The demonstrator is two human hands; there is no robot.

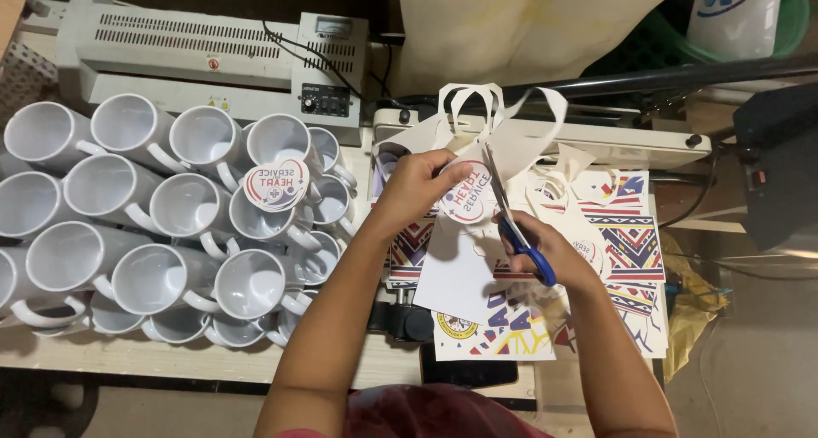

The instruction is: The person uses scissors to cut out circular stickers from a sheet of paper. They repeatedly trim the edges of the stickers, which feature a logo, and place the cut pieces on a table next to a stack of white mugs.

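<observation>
My left hand (415,185) pinches a white paper sheet (460,263) printed with a round red-and-blue design (467,195). My right hand (545,249) grips blue-handled scissors (515,225), their blades pointing up along the right edge of that round design. Curled white paper offcuts (503,114) hang from the sheet above both hands. Under the hands lie printed sheets with colourful patterns (630,242).
Several white mugs (153,225) lie stacked on their sides at left, a cut round print (275,185) resting on them. A grey laminator (213,54) stands behind them. A flat press machine (596,144) sits behind the printed sheets, a black device (780,161) at right.
</observation>
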